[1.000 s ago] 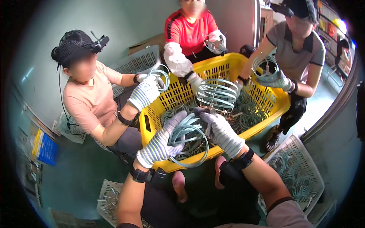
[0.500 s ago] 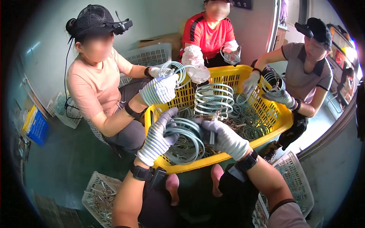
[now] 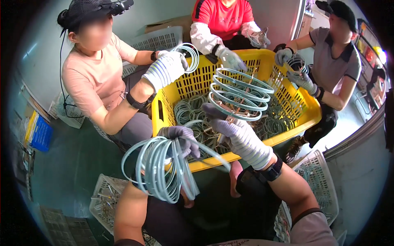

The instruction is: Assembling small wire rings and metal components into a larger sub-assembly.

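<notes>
My gloved left hand point(image 3: 184, 140) is closed round a loose bundle of pale blue-grey wire rings point(image 3: 162, 170), which hangs in front of the yellow basket's near rim. One thin strand reaches right from the bundle. My gloved right hand point(image 3: 242, 137) has its fingers bunched at the lower front edge of a spaced stack of similar rings point(image 3: 240, 94). This stack tilts above the basket, with small copper-coloured clips among its rings. It appears to be held from below, though the exact grip is partly hidden. The yellow basket point(image 3: 197, 164) contains many tangled rings point(image 3: 191, 110).
A co-worker at left holds several rings point(image 3: 191, 57). Another in red point(image 3: 221, 20) reaches over the far rim. A third at right holds a ring stack point(image 3: 297, 63). White crates stand on the floor at left point(image 3: 104, 180) and right point(image 3: 322, 172).
My left hand has moved down and left with its ring bundle, which now fans out. The stack by my right hand tilts more. The co-worker in red has stretched a hand over the basket.
</notes>
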Available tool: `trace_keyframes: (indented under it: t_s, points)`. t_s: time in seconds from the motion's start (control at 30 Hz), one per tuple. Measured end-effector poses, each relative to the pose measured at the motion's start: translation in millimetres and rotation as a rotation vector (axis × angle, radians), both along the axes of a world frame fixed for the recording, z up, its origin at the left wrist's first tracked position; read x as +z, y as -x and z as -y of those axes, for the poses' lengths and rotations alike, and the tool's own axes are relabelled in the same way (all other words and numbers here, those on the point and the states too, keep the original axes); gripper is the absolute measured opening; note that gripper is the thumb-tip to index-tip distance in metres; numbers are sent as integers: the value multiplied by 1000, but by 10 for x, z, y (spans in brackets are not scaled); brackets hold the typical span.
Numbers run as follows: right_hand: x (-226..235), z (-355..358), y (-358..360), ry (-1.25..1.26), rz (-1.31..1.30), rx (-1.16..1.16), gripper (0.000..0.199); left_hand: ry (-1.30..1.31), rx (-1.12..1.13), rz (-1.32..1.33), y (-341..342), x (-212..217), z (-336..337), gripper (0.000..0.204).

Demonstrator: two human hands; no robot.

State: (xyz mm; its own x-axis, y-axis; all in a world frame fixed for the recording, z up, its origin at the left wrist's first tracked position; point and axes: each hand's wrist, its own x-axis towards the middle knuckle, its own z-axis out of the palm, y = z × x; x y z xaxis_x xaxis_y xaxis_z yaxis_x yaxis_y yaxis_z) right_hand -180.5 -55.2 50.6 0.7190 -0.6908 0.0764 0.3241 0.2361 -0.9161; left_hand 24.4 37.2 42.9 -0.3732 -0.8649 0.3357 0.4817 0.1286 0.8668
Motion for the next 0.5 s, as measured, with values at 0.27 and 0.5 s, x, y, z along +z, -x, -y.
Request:
trace_keyframes:
  t_s: [0.27,0.5]
  points:
    - [237,-191,65,-14,-57,110,30,137,604,516,146,331,-79,18]
    - [89,-128,125,-119,-65,18,24,-126,912,-12,136,312,-13,22]
